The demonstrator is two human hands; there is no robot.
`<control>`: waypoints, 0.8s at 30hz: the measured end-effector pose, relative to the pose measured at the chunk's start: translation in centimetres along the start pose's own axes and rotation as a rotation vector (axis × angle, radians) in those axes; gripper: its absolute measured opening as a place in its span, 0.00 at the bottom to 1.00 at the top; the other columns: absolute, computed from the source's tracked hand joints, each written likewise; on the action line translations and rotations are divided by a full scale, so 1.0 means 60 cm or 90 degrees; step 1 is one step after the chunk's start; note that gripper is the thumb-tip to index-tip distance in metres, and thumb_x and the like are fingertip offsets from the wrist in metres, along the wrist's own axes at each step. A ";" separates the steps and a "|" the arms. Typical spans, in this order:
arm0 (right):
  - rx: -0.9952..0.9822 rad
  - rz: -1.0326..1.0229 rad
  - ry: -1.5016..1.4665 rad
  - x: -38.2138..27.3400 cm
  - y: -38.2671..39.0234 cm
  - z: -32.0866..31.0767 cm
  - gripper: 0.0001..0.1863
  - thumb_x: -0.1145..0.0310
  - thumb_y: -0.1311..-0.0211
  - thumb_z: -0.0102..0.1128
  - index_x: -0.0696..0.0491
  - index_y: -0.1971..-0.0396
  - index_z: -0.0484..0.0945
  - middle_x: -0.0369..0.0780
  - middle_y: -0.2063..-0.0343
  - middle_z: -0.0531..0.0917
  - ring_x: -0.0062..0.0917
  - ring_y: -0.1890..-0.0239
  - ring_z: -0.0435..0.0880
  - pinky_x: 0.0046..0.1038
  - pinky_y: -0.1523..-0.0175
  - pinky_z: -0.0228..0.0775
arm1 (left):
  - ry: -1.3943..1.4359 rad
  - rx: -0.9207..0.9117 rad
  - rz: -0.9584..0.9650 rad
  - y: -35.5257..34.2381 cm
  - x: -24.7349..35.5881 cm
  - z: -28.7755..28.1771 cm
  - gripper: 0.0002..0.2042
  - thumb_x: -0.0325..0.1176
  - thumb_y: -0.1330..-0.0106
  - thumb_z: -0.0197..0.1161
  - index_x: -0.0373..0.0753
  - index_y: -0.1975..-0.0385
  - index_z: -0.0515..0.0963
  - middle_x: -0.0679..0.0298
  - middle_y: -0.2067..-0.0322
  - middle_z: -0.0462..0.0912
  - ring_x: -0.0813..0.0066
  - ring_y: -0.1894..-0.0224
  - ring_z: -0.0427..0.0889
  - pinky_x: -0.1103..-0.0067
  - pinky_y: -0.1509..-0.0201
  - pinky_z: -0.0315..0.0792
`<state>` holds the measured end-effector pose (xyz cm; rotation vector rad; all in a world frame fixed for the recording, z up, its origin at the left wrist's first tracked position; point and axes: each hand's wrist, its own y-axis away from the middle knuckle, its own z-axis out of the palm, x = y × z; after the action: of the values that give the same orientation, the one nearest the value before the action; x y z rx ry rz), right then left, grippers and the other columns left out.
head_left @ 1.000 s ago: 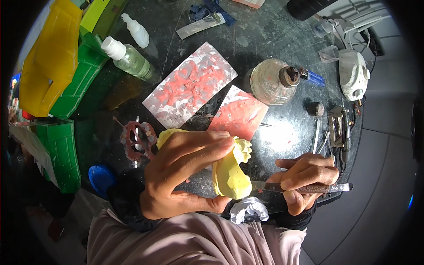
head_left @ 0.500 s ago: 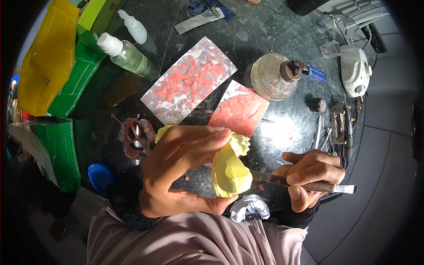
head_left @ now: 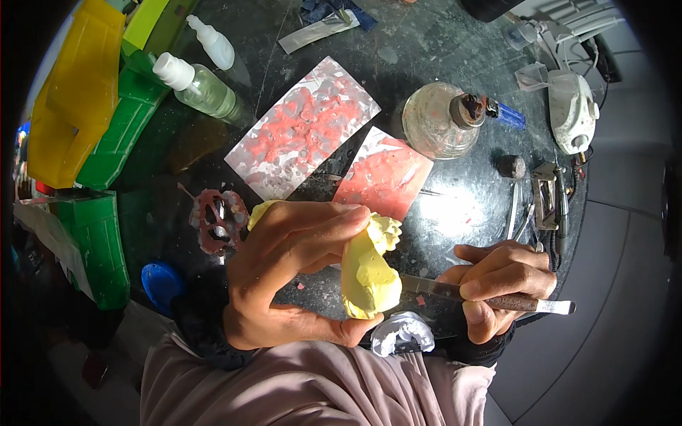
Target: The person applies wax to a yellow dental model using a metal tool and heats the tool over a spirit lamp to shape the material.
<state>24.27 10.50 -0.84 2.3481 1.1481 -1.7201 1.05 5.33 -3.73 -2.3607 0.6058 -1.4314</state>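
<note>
My left hand (head_left: 295, 273) grips a yellow dental cast (head_left: 368, 273) with moulded teeth showing at its top, held above the dark round table (head_left: 440, 213). My right hand (head_left: 501, 280) is shut on a thin metal knife (head_left: 490, 299) with a dark handle. Its blade tip touches the right side of the yellow cast. Just below the cast a white plaster piece (head_left: 401, 332) lies at the table's near edge.
Two tiles smeared with pink wax (head_left: 305, 131) (head_left: 383, 176) lie mid-table. A glass spirit lamp (head_left: 444, 117), green bottle (head_left: 202, 89), white dropper bottle (head_left: 213, 42), dark red metal frame (head_left: 220, 220), blue lid (head_left: 162, 284), metal instruments (head_left: 543, 202) and white handpiece unit (head_left: 572, 106) surround them. Yellow and green trays (head_left: 78, 106) stand left.
My right hand with the knife has moved slightly along the cast's side. My left hand has turned the cast a little while keeping hold.
</note>
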 end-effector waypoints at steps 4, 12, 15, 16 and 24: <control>0.023 0.013 0.007 -0.002 0.000 0.003 0.07 0.71 0.59 0.59 0.52 0.76 0.74 0.40 0.83 0.82 0.18 0.81 0.81 0.26 0.63 0.78 | -0.019 0.020 0.019 0.003 -0.004 0.003 0.41 0.52 0.66 0.75 0.29 0.54 0.67 0.53 0.59 0.69 0.65 0.60 0.74 0.73 0.57 0.74; -0.007 0.030 -0.008 -0.007 0.002 -0.010 0.06 0.71 0.56 0.59 0.53 0.75 0.74 0.41 0.83 0.82 0.21 0.78 0.82 0.28 0.61 0.77 | 0.185 0.099 -0.106 0.003 0.016 0.012 0.36 0.31 0.66 0.77 0.32 0.52 0.69 0.55 0.56 0.71 0.67 0.53 0.72 0.77 0.54 0.73; 0.000 0.037 -0.012 -0.006 0.003 -0.012 0.06 0.71 0.55 0.59 0.53 0.75 0.74 0.41 0.83 0.82 0.21 0.78 0.82 0.28 0.61 0.77 | 0.214 0.077 -0.097 0.001 0.014 0.010 0.36 0.30 0.66 0.77 0.31 0.52 0.67 0.52 0.55 0.68 0.68 0.52 0.71 0.79 0.53 0.75; -0.004 0.042 -0.011 -0.006 0.003 -0.012 0.06 0.71 0.55 0.58 0.53 0.75 0.73 0.41 0.83 0.82 0.22 0.78 0.83 0.28 0.61 0.77 | 0.201 0.072 -0.094 0.001 0.014 0.009 0.36 0.30 0.66 0.77 0.31 0.52 0.67 0.52 0.55 0.67 0.68 0.52 0.71 0.79 0.53 0.75; -0.028 0.059 -0.020 -0.010 0.006 -0.017 0.08 0.67 0.49 0.58 0.54 0.72 0.72 0.41 0.82 0.82 0.24 0.77 0.83 0.30 0.60 0.76 | 0.230 0.078 -0.089 0.005 0.010 0.010 0.37 0.28 0.65 0.77 0.31 0.52 0.64 0.51 0.55 0.66 0.67 0.53 0.71 0.78 0.53 0.75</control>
<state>25.22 10.34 -0.09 2.3016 1.0447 -1.6773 1.74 4.82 -3.68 -2.1003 0.4295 -1.9217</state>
